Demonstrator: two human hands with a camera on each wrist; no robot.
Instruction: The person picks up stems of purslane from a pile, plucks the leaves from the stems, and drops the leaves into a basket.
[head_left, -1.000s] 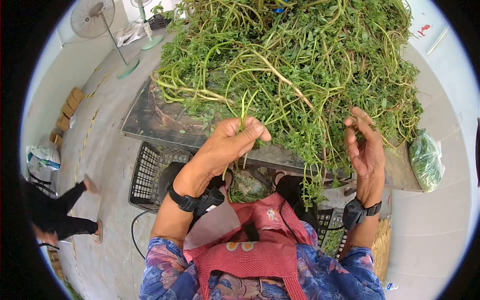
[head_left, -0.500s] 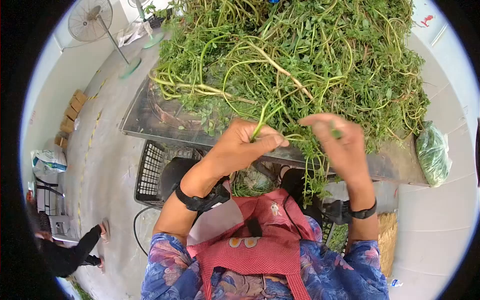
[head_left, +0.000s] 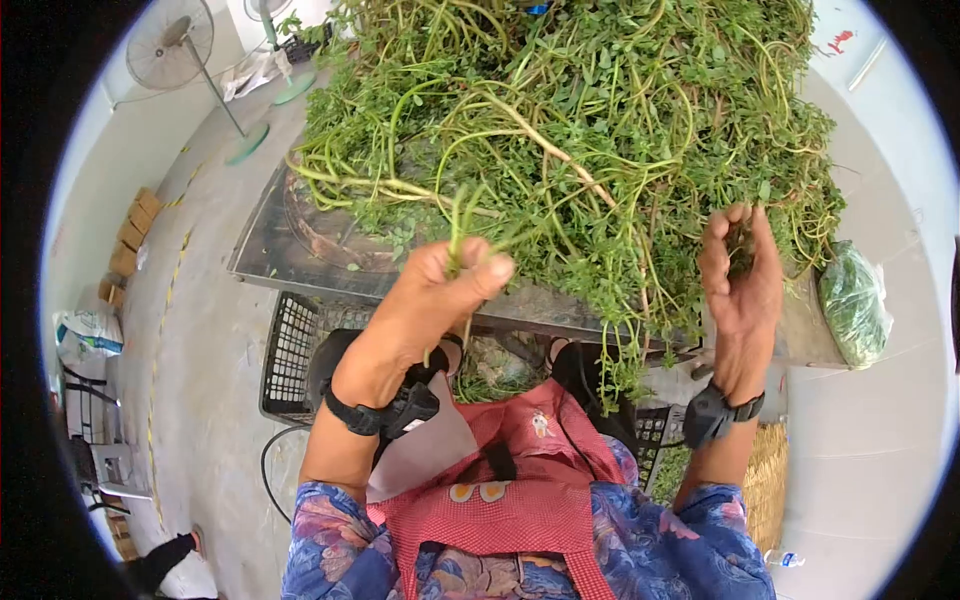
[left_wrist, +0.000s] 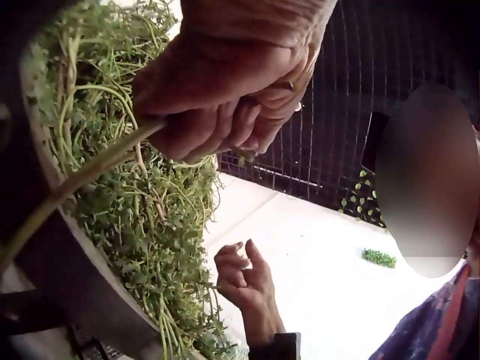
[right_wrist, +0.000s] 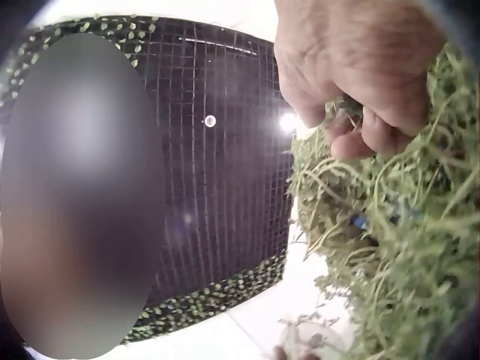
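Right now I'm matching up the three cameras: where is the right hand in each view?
Head: the right hand is right of centre, overlapping the heap of greens.
Left wrist: small, below the middle of the picture.
Right wrist: large, at the upper right.
Shared landmark: the heap of greens, visible in all three.

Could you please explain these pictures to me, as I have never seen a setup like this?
There is no robot: a person works with two bare hands. The wide round picture comes from a head camera looking forward and down; the other two come from cameras worn on the left and right wrists.

A large heap of leafy green stems lies on the table, with a clear bag of greens at its right side.

The left hand pinches a few green stems. The right hand is raised near the heap with its fingers bent; I cannot tell whether it holds anything.
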